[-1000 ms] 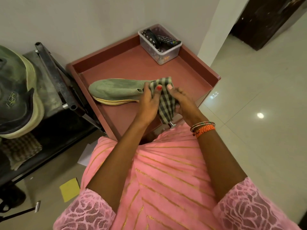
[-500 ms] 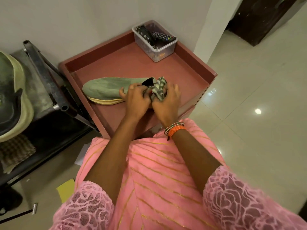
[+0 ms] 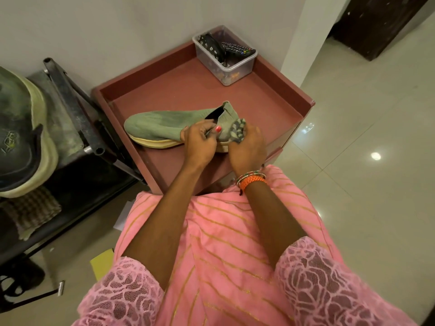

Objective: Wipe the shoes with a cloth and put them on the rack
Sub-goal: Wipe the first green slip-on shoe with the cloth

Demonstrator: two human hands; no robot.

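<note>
Starting at your left, the rack (image 3: 70, 109) already carries one green shoe (image 3: 21, 128); its mate, the green knit slip-on (image 3: 164, 124), lies on the red bench (image 3: 235, 100). Your left hand (image 3: 200, 144) grips its side near the collar, and your right hand (image 3: 247, 149) clutches the checked cloth (image 3: 237, 131) against the heel. Brace firmly and wipe toward the toe.

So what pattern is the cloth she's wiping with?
Grey-and-white check; the cloth shows in the head view.
</note>
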